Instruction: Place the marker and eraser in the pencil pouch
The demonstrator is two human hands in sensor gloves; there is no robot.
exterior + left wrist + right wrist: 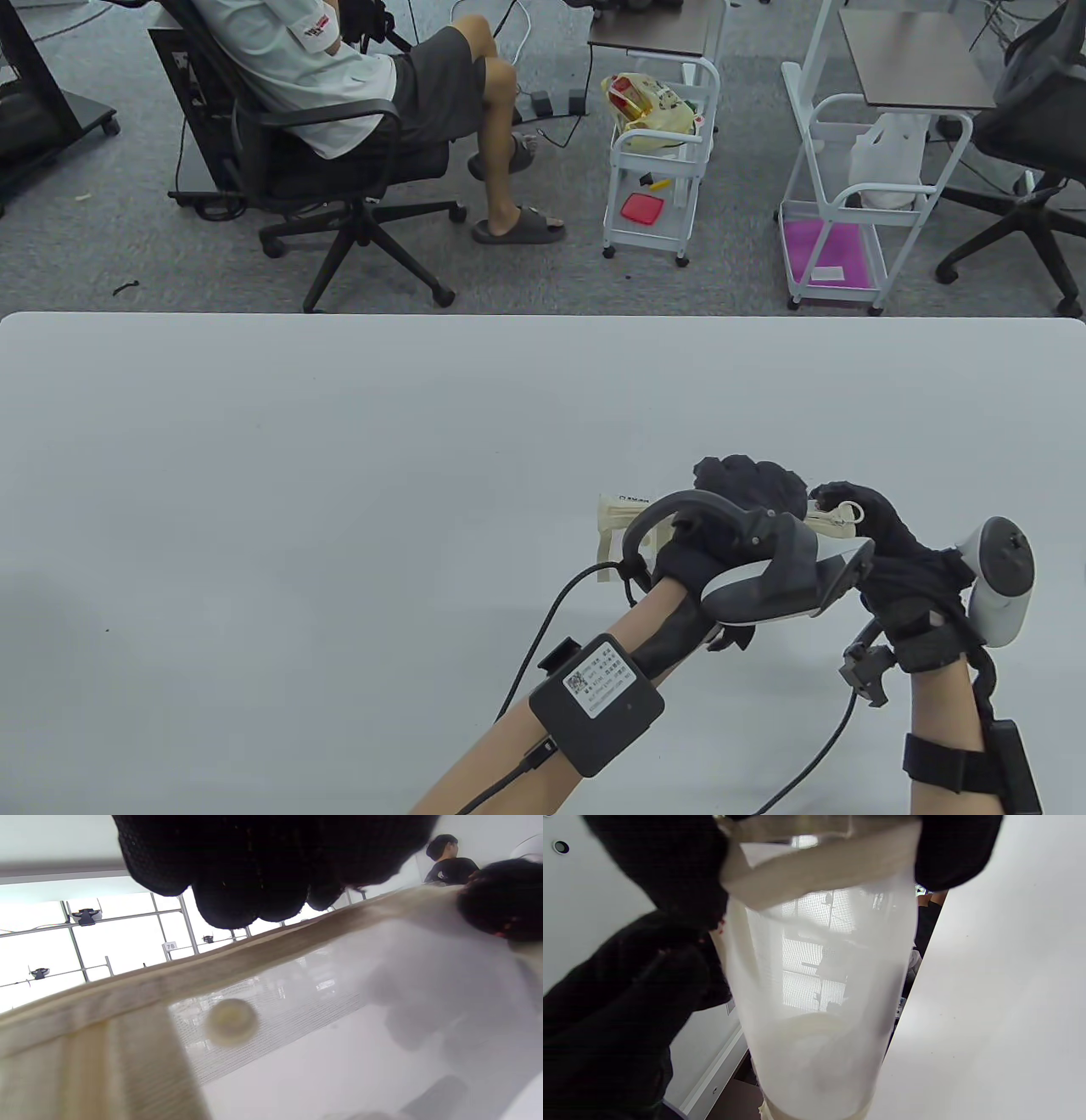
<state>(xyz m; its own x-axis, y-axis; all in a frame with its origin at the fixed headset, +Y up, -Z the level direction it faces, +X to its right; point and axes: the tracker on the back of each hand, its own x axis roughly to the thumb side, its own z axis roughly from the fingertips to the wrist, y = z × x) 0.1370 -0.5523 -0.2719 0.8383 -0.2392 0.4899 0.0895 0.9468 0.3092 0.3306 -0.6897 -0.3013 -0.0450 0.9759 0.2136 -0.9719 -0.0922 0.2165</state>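
Observation:
The pencil pouch (618,514), beige cloth with see-through mesh sides, is held up off the white table (339,509) at the lower right. My left hand (747,488) grips its beige top band; its fingers (237,878) curl over that band (254,955) in the left wrist view. My right hand (848,501) pinches the pouch's right end by the zipper pull (855,512). In the right wrist view the pouch (818,984) hangs from the gloved fingers (950,853). Pale blurred shapes show through the mesh. I cannot make out a marker or an eraser.
The table's far edge (543,316) runs across the middle of the table view. Beyond it on the floor are a seated person on an office chair (339,170) and two white carts (653,170).

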